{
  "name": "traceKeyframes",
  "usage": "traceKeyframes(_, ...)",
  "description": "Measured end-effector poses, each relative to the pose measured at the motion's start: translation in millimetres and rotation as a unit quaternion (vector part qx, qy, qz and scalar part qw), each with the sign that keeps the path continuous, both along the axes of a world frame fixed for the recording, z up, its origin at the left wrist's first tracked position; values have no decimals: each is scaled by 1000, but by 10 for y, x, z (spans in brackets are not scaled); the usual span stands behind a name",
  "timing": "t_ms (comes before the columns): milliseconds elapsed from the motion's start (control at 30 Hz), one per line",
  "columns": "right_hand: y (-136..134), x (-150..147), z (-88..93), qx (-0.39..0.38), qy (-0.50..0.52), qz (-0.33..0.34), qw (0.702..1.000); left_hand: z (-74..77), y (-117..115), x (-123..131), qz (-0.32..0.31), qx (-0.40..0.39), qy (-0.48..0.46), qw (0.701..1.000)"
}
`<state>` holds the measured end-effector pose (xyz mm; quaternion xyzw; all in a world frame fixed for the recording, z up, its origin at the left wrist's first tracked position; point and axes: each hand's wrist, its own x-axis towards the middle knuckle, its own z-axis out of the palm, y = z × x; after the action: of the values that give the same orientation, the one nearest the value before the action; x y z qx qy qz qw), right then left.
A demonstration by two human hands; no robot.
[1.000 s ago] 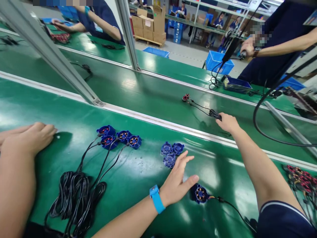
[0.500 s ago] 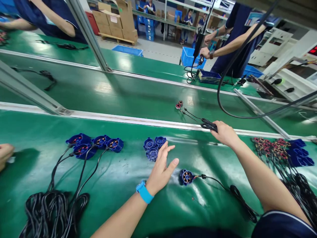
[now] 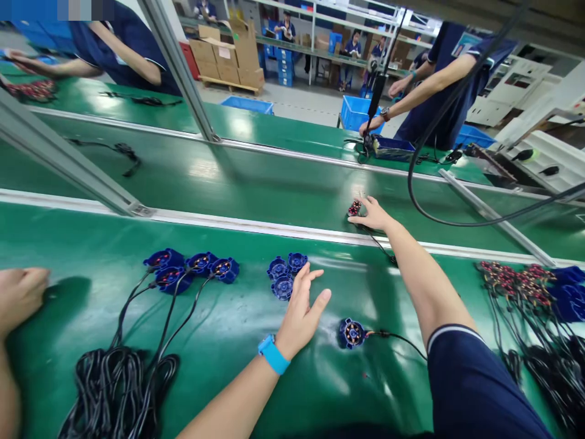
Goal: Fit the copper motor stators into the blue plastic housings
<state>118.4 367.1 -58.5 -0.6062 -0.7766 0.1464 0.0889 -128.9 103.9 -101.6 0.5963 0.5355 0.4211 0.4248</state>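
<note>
The red coils (image 3: 354, 208) are at the far green strip (image 3: 274, 189), just left of my right hand (image 3: 375, 215), within its curve; whether it grips, I cannot tell. My left hand (image 3: 301, 311), spread, is farther off.

Green table (image 3: 237, 347), glossy, white rail (image 3: 228, 224) along far edge; short of that edge, left of middle, four blue housings (image 3: 194, 267) with coils, black cables (image 3: 114, 390) from them bundled toward near edge; mid-table, three blue parts (image 3: 281, 285) clustered; closer to near edge, one cabled blue housing (image 3: 352, 333); toward right end, spread of red coils (image 3: 514, 282), blue pieces (image 3: 569, 299) beside them, dark leads (image 3: 548, 378) trailing toward near edge
</note>
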Motion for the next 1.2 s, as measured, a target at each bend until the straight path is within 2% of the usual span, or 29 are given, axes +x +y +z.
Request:
traceKeyframes(100,251,-195,5,-12,-19,13,1000,7,13,-19,19,-2,-9,1000)
traceKeyframes(200,202,-318,69,-28,-26,53,998,17,1,-7,31,13,-12,999)
traceKeyframes(267,10,-440,106,-37,-13,107,993,32,-19,9,41,41,-7,998)
traceKeyframes(400,-585,-807,85,-50,18,233,971,89,-66,33,55,133,3,990)
traceKeyframes(500,-1028,-994,92,-37,-13,304,952,134,-100,50,-19,163,12,986)
traceKeyframes(567,-1310,-950,185,2,-31,297,954,144,-131,75,-106,170,28,979)
traceKeyframes(633,-1619,-749,339,35,-3,276,961,132,-170,110,-192,179,49,964)
traceKeyframes(700,-1963,-445,492,18,57,249,967,108,-210,145,-266,178,64,945)
traceKeyframes(767,-2306,-128,570,-35,98,203,974,88,-238,170,-312,168,75,932)
traceKeyframes(833,-2590,113,542,-85,123,158,976,82,-249,177,-329,164,83,926)
traceKeyframes(933,-2833,248,383,-125,179,102,971,93,-238,160,-329,166,98,924)
traceKeyframes(1033,-2886,208,260,-123,230,78,962,95,-219,145,-332,186,100,919)
traceKeyframes(1200,-2902,163,172,-113,261,91,955,62,-212,168,-333,219,135,907)
